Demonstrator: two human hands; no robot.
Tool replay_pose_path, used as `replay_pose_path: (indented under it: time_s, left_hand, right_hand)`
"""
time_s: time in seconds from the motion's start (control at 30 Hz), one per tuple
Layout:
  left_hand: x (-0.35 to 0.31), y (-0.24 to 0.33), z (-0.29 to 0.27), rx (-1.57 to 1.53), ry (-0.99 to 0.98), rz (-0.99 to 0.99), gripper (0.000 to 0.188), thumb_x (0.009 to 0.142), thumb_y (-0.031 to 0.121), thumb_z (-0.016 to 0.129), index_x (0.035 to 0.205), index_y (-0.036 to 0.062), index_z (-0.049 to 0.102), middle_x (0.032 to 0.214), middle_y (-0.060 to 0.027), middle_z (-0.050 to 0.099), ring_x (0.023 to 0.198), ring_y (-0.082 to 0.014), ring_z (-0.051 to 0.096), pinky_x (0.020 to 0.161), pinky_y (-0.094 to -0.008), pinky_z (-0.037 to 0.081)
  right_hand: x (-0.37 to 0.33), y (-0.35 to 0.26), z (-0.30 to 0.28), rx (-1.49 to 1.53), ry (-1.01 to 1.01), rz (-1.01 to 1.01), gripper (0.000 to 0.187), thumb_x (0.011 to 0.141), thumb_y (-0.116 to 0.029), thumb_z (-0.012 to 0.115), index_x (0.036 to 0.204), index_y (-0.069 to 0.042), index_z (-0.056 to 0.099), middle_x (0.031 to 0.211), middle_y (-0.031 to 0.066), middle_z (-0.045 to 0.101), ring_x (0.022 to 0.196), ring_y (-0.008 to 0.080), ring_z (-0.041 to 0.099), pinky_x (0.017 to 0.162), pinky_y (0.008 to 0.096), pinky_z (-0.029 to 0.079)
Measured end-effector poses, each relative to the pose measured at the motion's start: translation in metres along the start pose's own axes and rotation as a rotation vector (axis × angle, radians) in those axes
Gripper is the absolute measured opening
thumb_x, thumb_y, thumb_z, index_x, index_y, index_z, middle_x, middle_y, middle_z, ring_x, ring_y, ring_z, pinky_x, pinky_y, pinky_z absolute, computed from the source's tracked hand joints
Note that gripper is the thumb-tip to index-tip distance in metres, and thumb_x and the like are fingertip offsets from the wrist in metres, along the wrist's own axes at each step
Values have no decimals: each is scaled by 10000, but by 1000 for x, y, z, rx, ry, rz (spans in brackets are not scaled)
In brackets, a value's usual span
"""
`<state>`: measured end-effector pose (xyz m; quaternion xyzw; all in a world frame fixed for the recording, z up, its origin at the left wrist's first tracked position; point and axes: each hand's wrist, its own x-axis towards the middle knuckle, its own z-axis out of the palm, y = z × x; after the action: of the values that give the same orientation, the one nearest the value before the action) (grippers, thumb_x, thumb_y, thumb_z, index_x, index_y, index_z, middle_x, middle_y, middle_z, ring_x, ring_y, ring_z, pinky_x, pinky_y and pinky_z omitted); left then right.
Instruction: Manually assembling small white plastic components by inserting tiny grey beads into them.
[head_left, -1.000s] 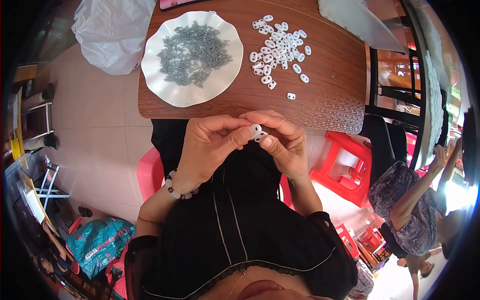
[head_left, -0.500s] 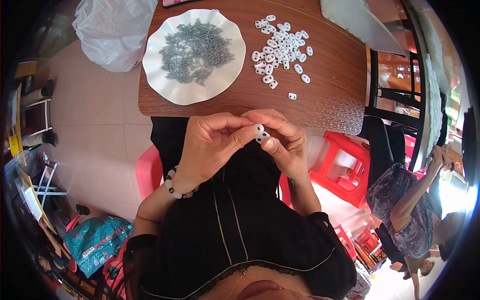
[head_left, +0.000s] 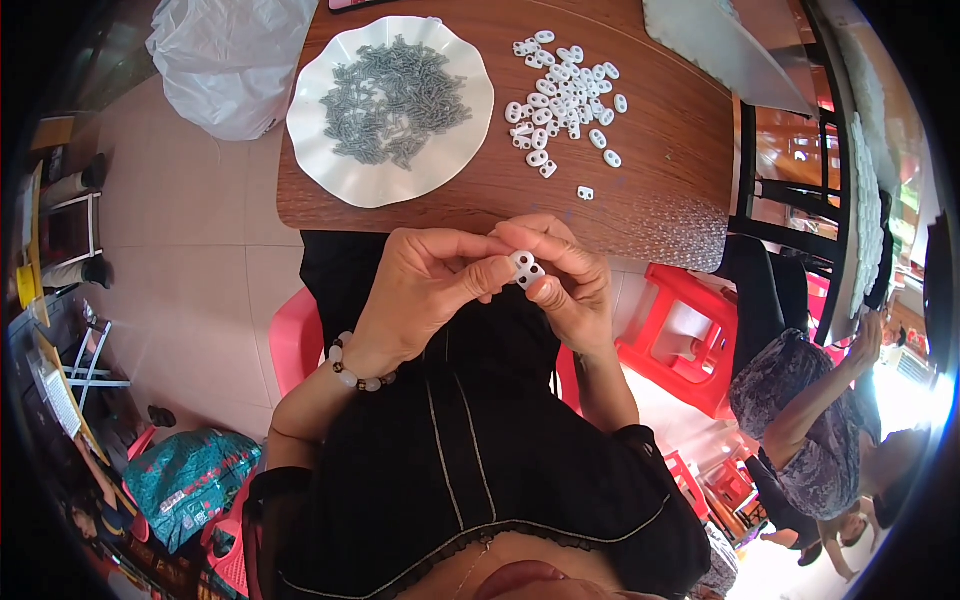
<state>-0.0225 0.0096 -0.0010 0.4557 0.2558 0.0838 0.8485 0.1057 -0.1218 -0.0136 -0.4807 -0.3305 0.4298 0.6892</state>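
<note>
Just off the table's front edge, my left hand (head_left: 432,288) and my right hand (head_left: 572,278) meet fingertip to fingertip. Both are closed in a pinch on small white plastic pieces with dark round holes. One white two-hole piece (head_left: 521,259) shows at my left thumb tip; a second two-hole piece (head_left: 531,276) touches it beside my right thumb. Whether the two are joined, I cannot tell. My fingers hide their far sides. Beyond my hands, a pile of similar white oval pieces (head_left: 570,100) lies on the brown table (head_left: 640,215), with one single piece (head_left: 585,193) nearer me.
A white wavy-rimmed plate (head_left: 310,165) with many small grey screw-like parts stands at the table's left. A white plastic bag (head_left: 225,75) is left of it. Red stools (head_left: 690,340) and a seated person (head_left: 810,420) are at the right; a teal bag (head_left: 190,485) lies lower left.
My hands have tilted the pinched white pieces a little, so their holes face me more. Both hands keep their grip. The person at the right has shifted an arm.
</note>
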Motion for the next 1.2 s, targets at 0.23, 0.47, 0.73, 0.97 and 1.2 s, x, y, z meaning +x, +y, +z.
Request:
replay_pose_path:
  time_s: [0.23, 0.47, 0.73, 0.97, 1.2]
  left_hand:
    - [2, -1, -1, -50, -27, -16, 205, 849, 139, 731, 962, -32, 712, 763, -51, 670, 654, -69, 568, 598, -198, 458]
    - [1, -2, -3, -97, -54, -60, 217, 846, 149, 734, 965, -31, 708, 775, -50, 666, 670, -74, 561, 608, -204, 453]
    - [1, -3, -1, -258, -128, -87, 211, 861, 137, 708, 1002, -20, 699, 810, -67, 663, 670, -96, 555, 614, -225, 457]
    - [-1, -1, -2, -127, -143, -109, 229, 885, 146, 678, 1062, 3, 688, 847, -81, 661, 680, -106, 562, 602, -242, 459]
    - [0, 10, 0, 15, -168, -47, 190, 897, 173, 680, 925, -10, 724, 692, -27, 633, 623, -57, 541, 580, -203, 440]
  right_hand:
    - [1, 1, 0, -77, -17, -16, 497, 882, -314, 670, 1249, 13, 593, 1170, 135, 575, 1078, 212, 539, 927, 339, 431]
    - [5, 5, 0, -208, -40, -99, 541, 889, -414, 625, 1221, 14, 613, 1257, 160, 592, 1104, 256, 527, 974, 375, 395]
    - [-2, 8, 1, -99, -17, -55, 521, 903, -413, 609, 1168, 36, 631, 1149, 141, 655, 1081, 252, 528, 947, 384, 412]
    - [-6, 9, 4, -28, 9, -31, 533, 917, -413, 594, 1176, 52, 618, 1127, 140, 660, 1046, 244, 538, 911, 370, 434]
    - [2, 3, 7, -130, -36, -93, 542, 922, -421, 578, 1183, 53, 614, 1212, 154, 629, 1068, 241, 514, 901, 370, 436]
